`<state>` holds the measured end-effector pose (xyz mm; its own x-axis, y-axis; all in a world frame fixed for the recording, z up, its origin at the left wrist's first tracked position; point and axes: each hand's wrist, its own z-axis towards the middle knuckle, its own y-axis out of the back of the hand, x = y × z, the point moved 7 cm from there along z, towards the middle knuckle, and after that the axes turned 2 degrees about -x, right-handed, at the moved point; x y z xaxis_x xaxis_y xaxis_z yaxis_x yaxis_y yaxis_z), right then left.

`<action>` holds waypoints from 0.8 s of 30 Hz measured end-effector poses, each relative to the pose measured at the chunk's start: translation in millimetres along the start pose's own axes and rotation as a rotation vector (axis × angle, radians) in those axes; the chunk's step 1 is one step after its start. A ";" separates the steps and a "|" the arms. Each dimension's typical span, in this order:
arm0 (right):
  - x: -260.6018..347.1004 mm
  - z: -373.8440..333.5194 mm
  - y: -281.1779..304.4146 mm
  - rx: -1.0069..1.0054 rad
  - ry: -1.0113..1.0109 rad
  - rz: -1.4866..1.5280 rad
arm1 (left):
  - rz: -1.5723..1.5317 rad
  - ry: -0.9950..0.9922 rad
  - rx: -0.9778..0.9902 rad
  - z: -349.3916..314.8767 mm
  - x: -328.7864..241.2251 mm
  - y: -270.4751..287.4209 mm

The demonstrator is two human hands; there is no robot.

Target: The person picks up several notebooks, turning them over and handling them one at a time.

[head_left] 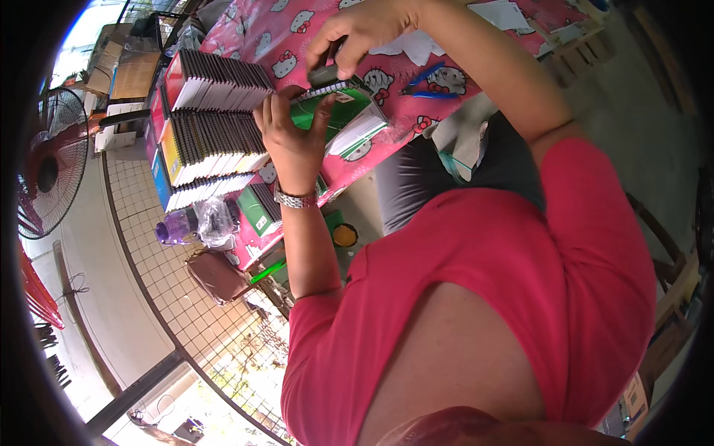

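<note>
My left hand (292, 137) grips a green-covered spiral notebook (342, 111) by its near left side, thumb spread over the cover. White page edges show at its lower right; whether it is one notebook or several cannot be made out. Above the notebook's coil edge, my right hand (368, 36) is closed on a small dark block-like object (323, 75). That object rests at or just over the coil; the fingers partly hide it. To the right of the notebook, blue-handled pliers (433, 83) lie on the pink patterned tablecloth (405, 126).
Tall stacks of spiral notebooks (216, 137) stand left of my hands. Nearer are more green notebooks (260, 208), a clear plastic bag (216, 223), a purple bottle (177, 227) and a brown pouch (216, 275). A fan (48, 169) stands far left. Grey cloth (461, 141) lies on my lap.
</note>
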<state>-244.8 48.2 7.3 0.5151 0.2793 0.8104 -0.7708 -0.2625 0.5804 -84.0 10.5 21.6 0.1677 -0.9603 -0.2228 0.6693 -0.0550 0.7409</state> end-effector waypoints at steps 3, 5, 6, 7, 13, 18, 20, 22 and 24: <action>39.7 1.9 -4.9 0.077 0.223 0.827 | -0.007 0.057 -0.005 -7.6 8.1 4.5; 17.8 6.5 -4.9 0.091 0.105 0.663 | -0.048 0.030 0.006 -0.7 1.9 5.6; 6.2 9.2 -3.0 0.087 0.058 0.663 | -0.069 0.016 0.013 1.2 1.0 4.8; 3.7 13.9 -0.9 0.093 0.012 0.657 | -0.059 0.040 0.016 -0.4 7.1 6.8; 2.5 33.2 -3.2 0.092 0.060 0.125 | -0.138 0.194 0.090 -5.0 39.8 11.8; 6.7 41.9 -11.5 0.118 0.071 0.754 | -0.331 0.377 0.100 -14.7 56.1 10.4; 12.9 36.9 -3.1 0.023 -0.044 0.356 | -0.370 0.388 0.080 -17.0 63.9 8.0; 8.4 41.0 -9.0 -0.015 0.113 0.819 | -0.343 0.405 0.088 -22.7 68.0 10.2; 9.2 44.8 -15.9 0.023 0.140 0.700 | -0.406 0.422 0.054 -24.3 67.9 9.0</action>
<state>-211.0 13.5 9.1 -0.1516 0.1536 0.9764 -0.8940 -0.4428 -0.0691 -49.0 -48.6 -2.3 0.1867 -0.6679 -0.7205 0.7042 -0.4204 0.5721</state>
